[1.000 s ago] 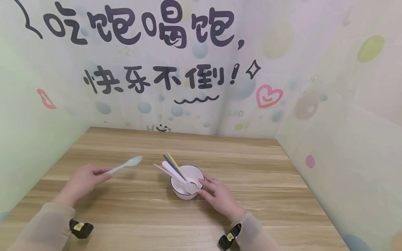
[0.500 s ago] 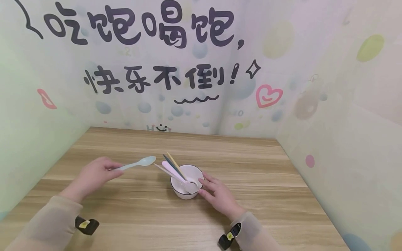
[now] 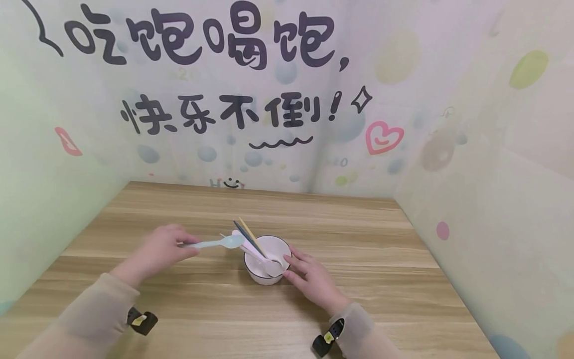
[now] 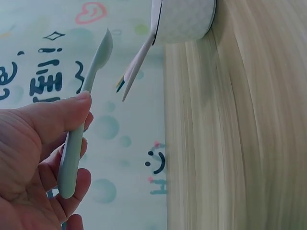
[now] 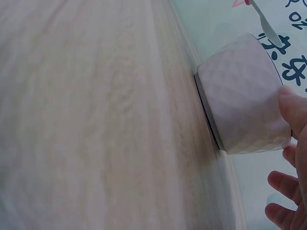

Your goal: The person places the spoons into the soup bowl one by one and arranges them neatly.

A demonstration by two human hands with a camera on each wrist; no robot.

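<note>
In the head view my left hand [image 3: 163, 247] pinches a light blue spoon [image 3: 230, 242] by its handle. The spoon's head points right and overlaps the utensils in a white bowl [image 3: 263, 280] with a dark rim. Against the left wrist view's wall, the spoon handle [image 4: 73, 153] lies between thumb and fingers. My right hand [image 3: 314, 284] holds the bowl at its right rim, thumb and fingertips against it. Inside lean a pale pink spoon [image 3: 272, 268], a dark blue stick-like handle [image 3: 244, 232] and a yellow one [image 3: 245, 227]. The right wrist view shows the bowl's faceted outside [image 5: 244, 96].
The bowl stands on a wood-grain table [image 3: 358, 234]. Behind it rises a pale wall [image 3: 287, 169] with dark lettering and coloured dots, and side walls close in left and right. A black wrist device [image 3: 142, 321] sits on each sleeve.
My left hand has moved right with the light blue spoon, bringing its head from well left of the bowl to over the utensil handles. The right hand and bowl have stayed in place.
</note>
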